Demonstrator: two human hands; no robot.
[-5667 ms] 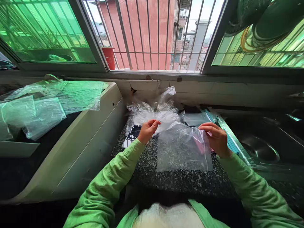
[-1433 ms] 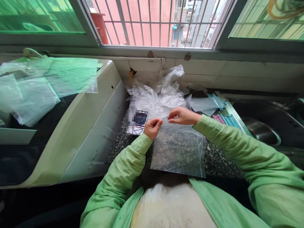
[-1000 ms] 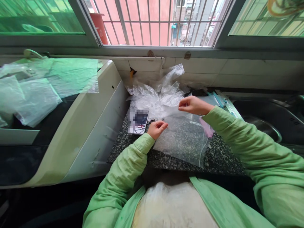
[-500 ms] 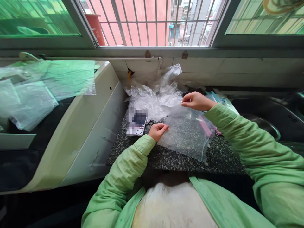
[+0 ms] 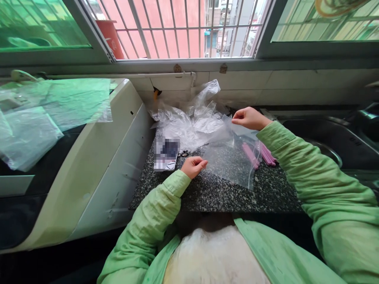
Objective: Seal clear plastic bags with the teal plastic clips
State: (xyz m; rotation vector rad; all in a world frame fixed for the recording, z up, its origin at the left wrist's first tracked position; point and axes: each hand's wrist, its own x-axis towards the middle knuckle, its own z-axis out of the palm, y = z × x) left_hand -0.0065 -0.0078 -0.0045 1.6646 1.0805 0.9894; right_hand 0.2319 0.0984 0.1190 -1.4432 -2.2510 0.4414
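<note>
A clear zip bag (image 5: 227, 167) hangs slanted over the counter, its zip edge toward the lower right. My right hand (image 5: 248, 118) pinches the bag's upper corner between thumb and fingers. At its left edge my left hand (image 5: 193, 166) is closed, thumb against forefinger, on the film. Pink strips (image 5: 268, 154) lie on the counter to the right, and more pink shows through the bag. Behind the bag is a crumpled heap of clear plastic bags (image 5: 186, 126). A phone-like flat object (image 5: 167, 154), partly blurred out, lies left of my left hand.
The speckled stone countertop (image 5: 204, 199) ends just before my body. On the left stands a bulky white appliance (image 5: 115, 154) with plastic sheets (image 5: 79, 98) on top. A metal sink (image 5: 349, 146) is at the right. Behind are a tiled wall and a barred window (image 5: 177, 29).
The view has shifted slightly to the right. Between my hands the zip bag has lifted a little and its lower zip corner has risen, so more of the pink strips shows.
</note>
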